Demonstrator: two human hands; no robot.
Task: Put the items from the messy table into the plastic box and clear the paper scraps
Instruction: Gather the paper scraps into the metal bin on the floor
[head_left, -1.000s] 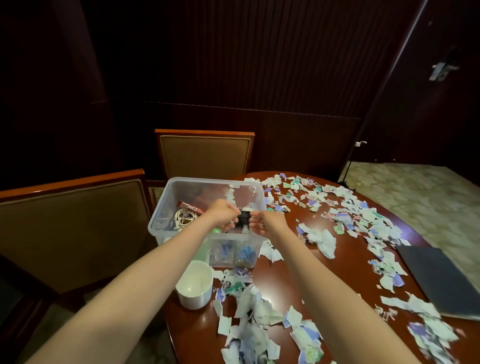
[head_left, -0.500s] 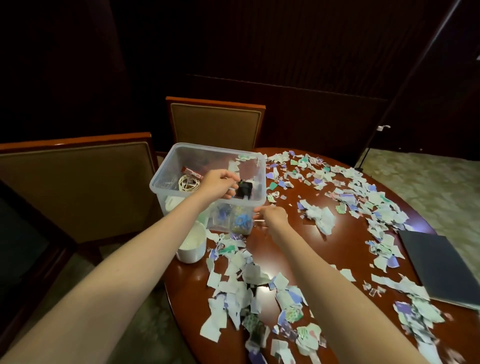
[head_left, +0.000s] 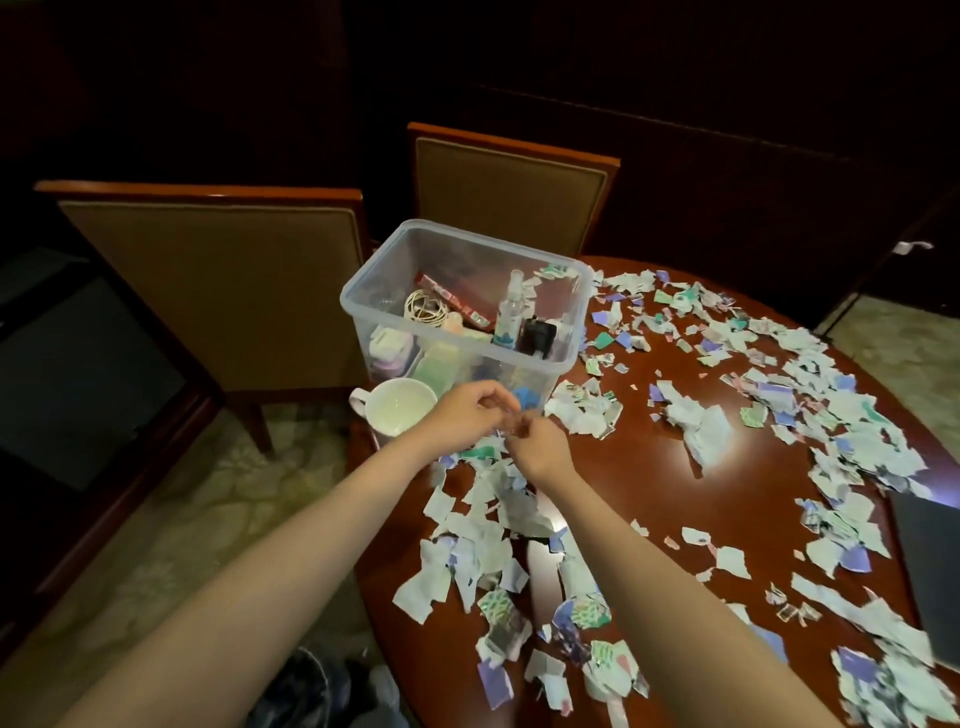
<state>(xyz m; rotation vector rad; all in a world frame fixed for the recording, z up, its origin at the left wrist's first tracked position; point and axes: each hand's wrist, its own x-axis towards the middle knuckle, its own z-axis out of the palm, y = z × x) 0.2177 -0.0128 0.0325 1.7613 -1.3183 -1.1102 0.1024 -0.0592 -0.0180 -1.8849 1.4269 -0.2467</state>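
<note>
The clear plastic box (head_left: 358, 306) stands at the table's far left edge. Inside it are a black item (head_left: 537, 336), a small spray bottle (head_left: 509, 312), a coil of bands (head_left: 423, 307) and a red packet (head_left: 457, 301). My left hand (head_left: 467, 413) and my right hand (head_left: 540, 449) meet just in front of the box, above the table. Their curled fingertips pinch a small pale object (head_left: 511, 428) that is too small to identify. Torn paper scraps (head_left: 488, 525) cover the table below my hands, and more scraps (head_left: 779, 384) are spread to the right.
A white mug (head_left: 400, 410) stands left of my hands at the table edge. A dark notebook (head_left: 930, 571) lies at the right edge. Two brown chairs (head_left: 218, 291) stand behind and left of the round wooden table (head_left: 639, 483). A dark bundle (head_left: 322, 691) lies on the floor.
My left hand let go of the black item, which now lies in the box. Both hands drew back to the front of the box and met. My view tilted downward.
</note>
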